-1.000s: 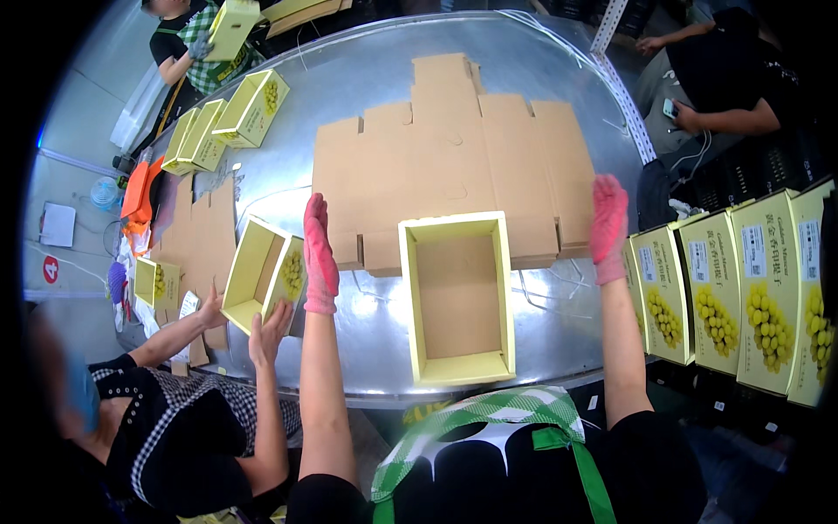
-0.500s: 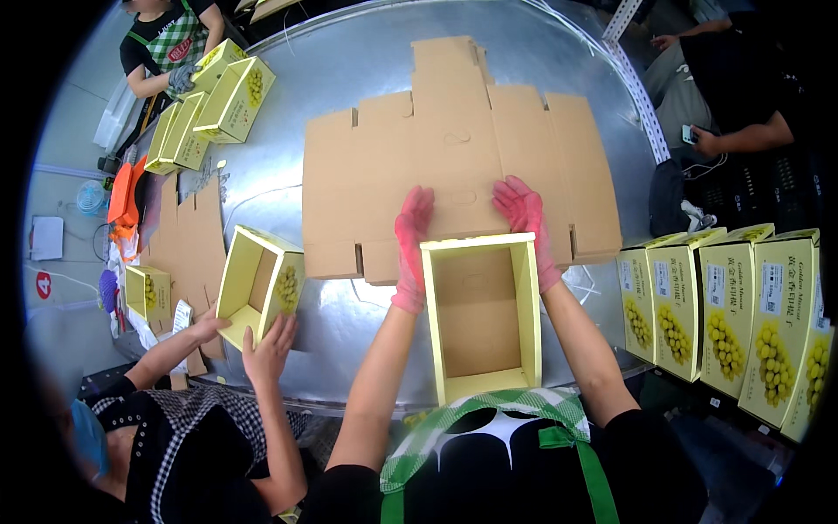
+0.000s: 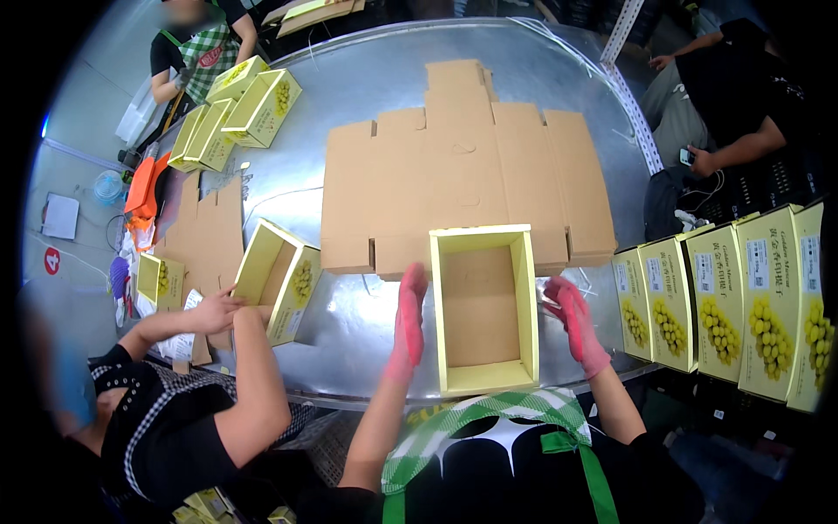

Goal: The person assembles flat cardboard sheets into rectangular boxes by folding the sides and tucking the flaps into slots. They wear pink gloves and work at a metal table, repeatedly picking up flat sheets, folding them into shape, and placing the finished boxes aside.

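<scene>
At the left, a co-worker's hand [image 3: 218,312] is beside a tilted yellow carton [image 3: 301,284]; next, the person's left hand [image 3: 410,319], gloved in pink, stands on edge with fingers straight, clasping nothing, though whether it brushes the open yellow box [image 3: 484,310] is hard to tell; that box lies between both hands, just before the flat brown cardboard [image 3: 463,166]; the right hand [image 3: 574,323], likewise gloved, is spread and apart from it; farther right stand printed cartons [image 3: 717,301] in a row.
</scene>
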Available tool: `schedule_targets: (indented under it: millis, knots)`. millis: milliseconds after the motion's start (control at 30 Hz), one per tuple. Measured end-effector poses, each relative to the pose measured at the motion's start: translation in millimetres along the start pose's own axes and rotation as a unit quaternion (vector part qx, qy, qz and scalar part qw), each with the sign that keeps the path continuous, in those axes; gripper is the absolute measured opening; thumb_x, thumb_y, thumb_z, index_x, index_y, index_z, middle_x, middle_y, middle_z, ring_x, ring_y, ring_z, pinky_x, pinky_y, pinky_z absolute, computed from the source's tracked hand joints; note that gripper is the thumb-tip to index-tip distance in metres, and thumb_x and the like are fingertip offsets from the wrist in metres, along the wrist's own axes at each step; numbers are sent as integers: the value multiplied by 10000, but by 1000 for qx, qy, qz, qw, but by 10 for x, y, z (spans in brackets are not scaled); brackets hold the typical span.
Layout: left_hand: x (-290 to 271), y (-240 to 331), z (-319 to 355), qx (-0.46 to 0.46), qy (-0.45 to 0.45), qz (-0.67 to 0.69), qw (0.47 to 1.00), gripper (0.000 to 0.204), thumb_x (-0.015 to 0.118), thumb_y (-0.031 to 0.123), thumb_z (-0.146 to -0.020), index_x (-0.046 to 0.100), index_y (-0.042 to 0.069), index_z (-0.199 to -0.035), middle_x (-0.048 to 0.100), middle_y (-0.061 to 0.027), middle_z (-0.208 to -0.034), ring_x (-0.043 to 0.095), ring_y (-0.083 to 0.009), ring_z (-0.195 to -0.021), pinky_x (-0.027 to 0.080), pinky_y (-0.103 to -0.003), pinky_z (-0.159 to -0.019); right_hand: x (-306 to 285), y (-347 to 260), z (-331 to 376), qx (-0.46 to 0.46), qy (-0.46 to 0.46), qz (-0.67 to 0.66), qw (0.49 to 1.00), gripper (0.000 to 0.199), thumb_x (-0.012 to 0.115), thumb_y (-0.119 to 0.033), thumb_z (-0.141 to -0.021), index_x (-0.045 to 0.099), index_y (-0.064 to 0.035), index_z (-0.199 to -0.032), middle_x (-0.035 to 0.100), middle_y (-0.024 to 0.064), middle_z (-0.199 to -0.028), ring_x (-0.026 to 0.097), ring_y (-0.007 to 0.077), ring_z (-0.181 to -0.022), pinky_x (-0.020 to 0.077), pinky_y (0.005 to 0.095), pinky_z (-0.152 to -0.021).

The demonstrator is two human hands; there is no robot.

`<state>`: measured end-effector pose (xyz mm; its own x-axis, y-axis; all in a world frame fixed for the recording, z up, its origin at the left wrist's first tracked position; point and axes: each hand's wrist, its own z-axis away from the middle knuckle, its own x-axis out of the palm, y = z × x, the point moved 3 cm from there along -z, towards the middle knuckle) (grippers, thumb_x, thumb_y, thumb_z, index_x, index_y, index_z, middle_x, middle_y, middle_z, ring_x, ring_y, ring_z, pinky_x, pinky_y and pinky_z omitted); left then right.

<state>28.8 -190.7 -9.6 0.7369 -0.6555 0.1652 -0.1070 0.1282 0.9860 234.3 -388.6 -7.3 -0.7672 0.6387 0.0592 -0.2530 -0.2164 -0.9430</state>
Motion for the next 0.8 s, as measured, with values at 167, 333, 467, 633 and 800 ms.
schedule_targets:
  millis: [167, 333, 467, 633, 800]
  knots:
    - [-153, -70, -409, -3, 40, 44, 998, 541, 309, 399, -1001, 276, 61, -1423, 320, -102, -1443, 304, -241, -1342, 228, -365, -1124, 604, -1032, -108, -327, 159, 291, 885, 578, 641, -215, -817, 422, -32, -1318, 475, 126, -1260, 451, 280, -1171, 354, 359, -1005]
    - [-115, -112, -931, -28, -40, 15, 999, 589, 309, 464, -990, 287, 69, -1427, 402, -97, -1379, 396, -203, -1260, 323, -327, -1050, 1611, -1441, -374, -242, 45, 699, 672, 784, 650, -172, -757, 255, -109, -1431, 349, 128, -1413, 346, 308, -1307, 217, 497, -1086]
    - [-115, -596, -1106, -122, 31, 127, 984, 758, 324, 592, -940, 267, 22, -1436, 412, -87, -1372, 400, -187, -1230, 321, -309, -1025, 1837, -991, -774, -194, 87, 834, 508, 826, 587, -291, -828, 94, -212, -1485, 210, 82, -1510, 244, 294, -1362, 163, 545, -1088]
    - [0, -588, -1041, -115, -14, 175, 978, 739, 289, 604, -941, 388, 4, -1362, 519, -75, -1245, 492, -172, -1108, 382, -290, -961, 1792, -657, -841, -311, 141, 756, 559, 663, 527, -134, -837, 264, -234, -1438, 327, 93, -1432, 332, 306, -1318, 152, 596, -1081]
    - [66, -517, -1077, -84, -37, 214, 973, 694, 255, 568, -962, 478, -1, -1292, 571, -66, -1176, 532, -164, -1059, 415, -290, -922, 1727, -550, -942, -334, 131, 772, 525, 582, 482, -177, -867, 305, -263, -1414, 384, 73, -1373, 386, 256, -1272, 166, 601, -1070]
